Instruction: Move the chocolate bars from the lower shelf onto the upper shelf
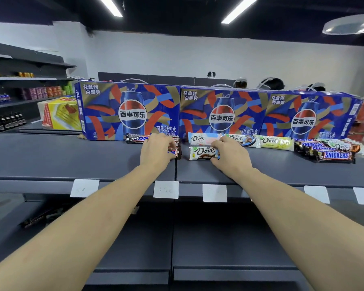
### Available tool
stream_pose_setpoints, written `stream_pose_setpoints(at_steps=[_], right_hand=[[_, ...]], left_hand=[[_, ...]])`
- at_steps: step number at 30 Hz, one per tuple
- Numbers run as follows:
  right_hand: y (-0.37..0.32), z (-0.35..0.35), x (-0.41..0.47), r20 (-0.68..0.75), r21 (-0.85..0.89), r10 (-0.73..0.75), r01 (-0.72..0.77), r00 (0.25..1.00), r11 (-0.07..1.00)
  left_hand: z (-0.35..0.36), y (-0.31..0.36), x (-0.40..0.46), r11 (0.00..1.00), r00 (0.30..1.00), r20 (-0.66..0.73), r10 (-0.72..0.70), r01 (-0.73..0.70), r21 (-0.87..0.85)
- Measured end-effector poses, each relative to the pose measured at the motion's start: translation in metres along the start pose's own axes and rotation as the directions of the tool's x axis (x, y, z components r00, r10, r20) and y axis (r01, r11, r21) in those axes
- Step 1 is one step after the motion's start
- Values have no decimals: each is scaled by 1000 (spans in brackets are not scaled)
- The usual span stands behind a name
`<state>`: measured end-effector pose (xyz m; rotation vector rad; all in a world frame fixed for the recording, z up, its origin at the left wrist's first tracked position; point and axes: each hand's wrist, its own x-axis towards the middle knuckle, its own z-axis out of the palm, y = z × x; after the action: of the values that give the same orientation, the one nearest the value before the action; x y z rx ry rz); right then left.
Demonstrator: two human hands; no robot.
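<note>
While hands grip bars, Pepsi cartons [221,114] wall shelf rear.

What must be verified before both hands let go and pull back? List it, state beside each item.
1. Left hand grips the dark Snickers bars, on the upper shelf: ok.
2. Right hand holds the white Dove bar, flat on that shelf: ok.
3. Both sets sit well back from the shelf's front edge: ok.
4. Bars in front of the Pepsi boxes, not leaning on them: cannot tell.
5. Lower shelf emptied: not ok, a dark item lies at its left.
</note>
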<state>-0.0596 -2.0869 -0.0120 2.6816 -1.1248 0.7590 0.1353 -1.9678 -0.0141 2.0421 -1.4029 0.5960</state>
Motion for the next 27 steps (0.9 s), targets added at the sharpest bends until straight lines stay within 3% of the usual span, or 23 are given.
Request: stream_pose_setpoints(at_steps=[6,18,27], right_hand=[[7,12,21,37,29,63,-64,997,998],[31,49,74,92,210,40,-59,995,976],[31,59,94,93,171,108,-122,990,978]], left_hand=[[8,11,16,997,997,-42,72,-71,25],[31,36,49,999,999,-39,12,-10,40],[37,32,70,998,998,-29,53,-52,33]])
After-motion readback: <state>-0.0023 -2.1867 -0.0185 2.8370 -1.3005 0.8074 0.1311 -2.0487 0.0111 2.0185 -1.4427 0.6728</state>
